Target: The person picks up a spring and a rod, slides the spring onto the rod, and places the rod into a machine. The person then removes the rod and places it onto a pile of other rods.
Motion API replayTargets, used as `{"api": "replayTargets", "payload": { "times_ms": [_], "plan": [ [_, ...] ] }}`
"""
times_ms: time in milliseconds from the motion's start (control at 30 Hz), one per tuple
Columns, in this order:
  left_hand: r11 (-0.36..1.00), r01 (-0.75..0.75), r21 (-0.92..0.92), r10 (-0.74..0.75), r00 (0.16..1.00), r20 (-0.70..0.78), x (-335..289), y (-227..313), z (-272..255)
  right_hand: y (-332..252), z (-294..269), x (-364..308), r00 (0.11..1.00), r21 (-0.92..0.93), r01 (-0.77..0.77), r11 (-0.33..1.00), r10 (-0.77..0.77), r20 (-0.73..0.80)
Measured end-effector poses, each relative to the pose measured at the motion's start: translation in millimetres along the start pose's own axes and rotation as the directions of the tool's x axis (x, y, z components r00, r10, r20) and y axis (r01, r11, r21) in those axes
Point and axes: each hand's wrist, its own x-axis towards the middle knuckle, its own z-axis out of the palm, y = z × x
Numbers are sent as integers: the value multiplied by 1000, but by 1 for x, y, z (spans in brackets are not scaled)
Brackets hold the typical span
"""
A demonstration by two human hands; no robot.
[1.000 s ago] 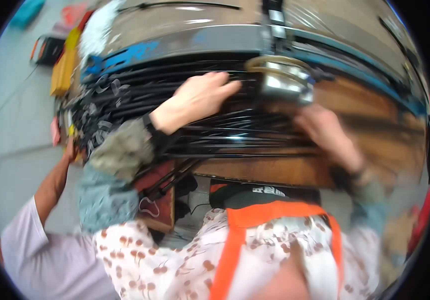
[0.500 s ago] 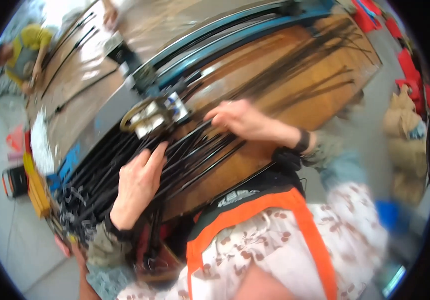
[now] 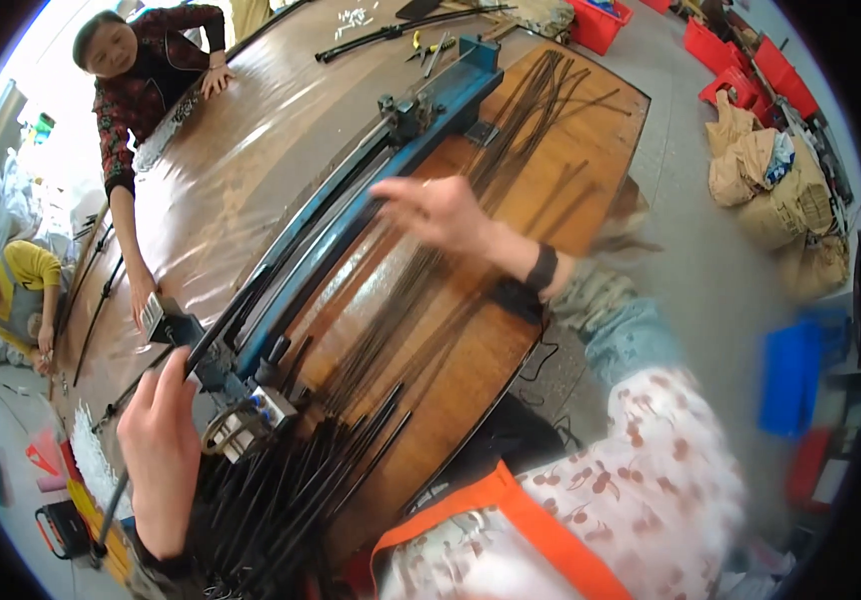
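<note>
My left hand (image 3: 161, 455), at the left end of a long blue rail fixture (image 3: 326, 240), is closed on a slim black rod (image 3: 223, 325). The rod slants up from the lower left, through the fingers and along the rail. My right hand (image 3: 439, 213) is over the rail's right side with its fingers curled, blurred by motion. Whether it grips anything is unclear. Beside my left hand, a metal clamp block (image 3: 251, 425) is fixed at the rail's near end. Below it lies a bundle of black rods (image 3: 291, 480).
More thin dark rods (image 3: 521, 130) lie on the wooden board (image 3: 591, 110). Across the plastic-covered table, one person's hand (image 3: 143, 290) rests by a metal box (image 3: 171, 325). Another person in yellow (image 3: 31, 270) works farther left. Pliers (image 3: 431, 48) lie at the back.
Both hands have left the rod bundle; a black rod now lies along the rail in my left hand. My right hand has moved up over the rail. The view has turned, showing another person across the table.
</note>
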Motion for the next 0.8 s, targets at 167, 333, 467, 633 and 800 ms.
{"api": "replayTargets", "payload": {
  "times_ms": [167, 333, 467, 633, 800],
  "plan": [
    [991, -100, -88, 108, 990, 93, 51, 11, 51, 69, -9, -8, 996, 28, 80, 996, -81, 28],
    [977, -176, -124, 196, 966, 169, 62, 15, 76, 33, -18, 22, 937, 9, 346, 938, -346, 52],
    [993, -116, -32, 119, 985, 124, 62, 1, 75, 30, 4, 3, 988, -315, -113, 942, 141, 65],
    [996, -85, 5, 84, 996, 37, 43, -13, 56, -40, 22, 19, 970, 254, 192, 948, -144, -197],
    [993, -114, -2, 114, 992, 53, 20, -8, 48, -85, 34, 22, 979, 432, 196, 880, -148, -141]
  ]
}}
